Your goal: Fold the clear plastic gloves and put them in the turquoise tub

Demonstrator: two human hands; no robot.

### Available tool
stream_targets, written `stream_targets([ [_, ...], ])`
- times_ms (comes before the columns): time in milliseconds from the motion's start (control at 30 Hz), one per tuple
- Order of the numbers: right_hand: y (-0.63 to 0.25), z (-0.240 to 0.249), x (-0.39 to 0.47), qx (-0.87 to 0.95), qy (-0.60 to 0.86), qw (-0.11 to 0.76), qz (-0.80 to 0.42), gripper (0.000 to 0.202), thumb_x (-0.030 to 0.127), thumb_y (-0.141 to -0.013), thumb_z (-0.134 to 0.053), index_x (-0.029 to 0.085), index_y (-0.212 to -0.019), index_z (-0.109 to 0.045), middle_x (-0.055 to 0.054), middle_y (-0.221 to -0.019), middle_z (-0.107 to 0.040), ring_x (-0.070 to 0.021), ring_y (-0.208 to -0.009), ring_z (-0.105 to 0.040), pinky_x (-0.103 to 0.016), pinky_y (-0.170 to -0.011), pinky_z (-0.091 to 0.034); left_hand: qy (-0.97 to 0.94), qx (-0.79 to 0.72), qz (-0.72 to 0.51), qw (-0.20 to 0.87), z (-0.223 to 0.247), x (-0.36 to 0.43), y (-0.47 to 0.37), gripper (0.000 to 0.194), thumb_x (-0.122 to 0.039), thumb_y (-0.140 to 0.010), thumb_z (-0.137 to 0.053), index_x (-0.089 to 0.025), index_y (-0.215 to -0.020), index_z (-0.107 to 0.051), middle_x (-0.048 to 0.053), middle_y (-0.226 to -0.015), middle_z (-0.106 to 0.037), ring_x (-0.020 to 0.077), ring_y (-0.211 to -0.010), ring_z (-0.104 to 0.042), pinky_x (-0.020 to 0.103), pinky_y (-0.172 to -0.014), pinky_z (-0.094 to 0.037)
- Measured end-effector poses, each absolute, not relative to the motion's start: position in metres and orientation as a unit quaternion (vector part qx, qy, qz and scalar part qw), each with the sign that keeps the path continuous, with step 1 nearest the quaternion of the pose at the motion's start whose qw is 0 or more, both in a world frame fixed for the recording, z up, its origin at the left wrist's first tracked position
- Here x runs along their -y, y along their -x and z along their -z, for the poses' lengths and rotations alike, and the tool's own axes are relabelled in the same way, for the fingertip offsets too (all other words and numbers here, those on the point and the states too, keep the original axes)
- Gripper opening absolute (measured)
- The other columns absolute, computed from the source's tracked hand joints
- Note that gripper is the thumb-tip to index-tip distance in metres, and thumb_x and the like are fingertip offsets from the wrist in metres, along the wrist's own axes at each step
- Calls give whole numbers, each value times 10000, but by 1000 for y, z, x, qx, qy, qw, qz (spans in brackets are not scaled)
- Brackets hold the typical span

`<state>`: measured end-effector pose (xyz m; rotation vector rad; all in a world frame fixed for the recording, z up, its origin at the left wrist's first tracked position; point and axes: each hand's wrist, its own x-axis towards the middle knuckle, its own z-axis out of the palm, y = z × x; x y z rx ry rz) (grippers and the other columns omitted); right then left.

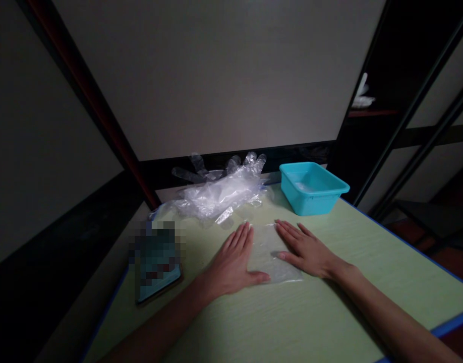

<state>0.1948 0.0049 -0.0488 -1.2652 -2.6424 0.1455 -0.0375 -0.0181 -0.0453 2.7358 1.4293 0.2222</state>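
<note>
A clear, flat piece of thin plastic (269,254) lies on the pale green table between my hands; whether it is a folded glove or a bag I cannot tell. My left hand (234,262) rests flat over its left edge, fingers stretched forward and thumb on the lower edge. Along the right edge, my right hand (305,249) lies flat too, with its thumb reaching in over the plastic. Behind my hands is a loose pile of clear disposable plastic gloves (220,194), some fingers sticking up at the back.
A turquoise plastic basin (316,201) stands at the table's back right. At the left edge lies a blurred-out, dark-rimmed flat object (159,267). The table (246,327) has blue edging and meets a light panel (224,75) behind. An open dark shelf (371,121) is at right.
</note>
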Motion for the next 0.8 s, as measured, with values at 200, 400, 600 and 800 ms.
stream_targets([
  [200,-193,39,0,914,374,135,-80,640,500,-857,-296,186,-1368,-72,-82,-1411,-126,-216,-1284,-136,-447,-1037,-149,-891,-442,-98,25,40,20,37,898,-594,-744,-411,-61,-1347,-11,153,-1416,-28,222,-1296,-17,345,-1045,-110],
  [400,-189,47,1,936,335,84,-69,764,587,-802,-330,137,-1365,-77,-126,-1406,-113,-242,-1284,-120,-458,-1038,-113,-912,-405,-42,39,37,20,38,749,-583,-816,-259,-73,-1342,-106,134,-1416,-78,198,-1297,-45,331,-1043,-102],
  [600,-192,46,0,936,339,55,-77,897,672,-727,-352,106,-1361,-64,-142,-1404,-73,-249,-1286,-87,-452,-1043,-66,-914,-405,-14,29,37,19,37,741,-580,-818,-258,-76,-1341,-112,130,-1415,-79,190,-1298,-28,337,-1043,-91],
  [800,-201,43,-2,937,331,44,-101,981,702,-658,-420,125,-1361,-52,-136,-1409,-32,-253,-1289,-51,-474,-1034,-41,-914,-404,-10,26,38,19,37,747,-576,-813,-285,-70,-1339,-125,135,-1414,-68,187,-1298,-19,336,-1044,-82],
])
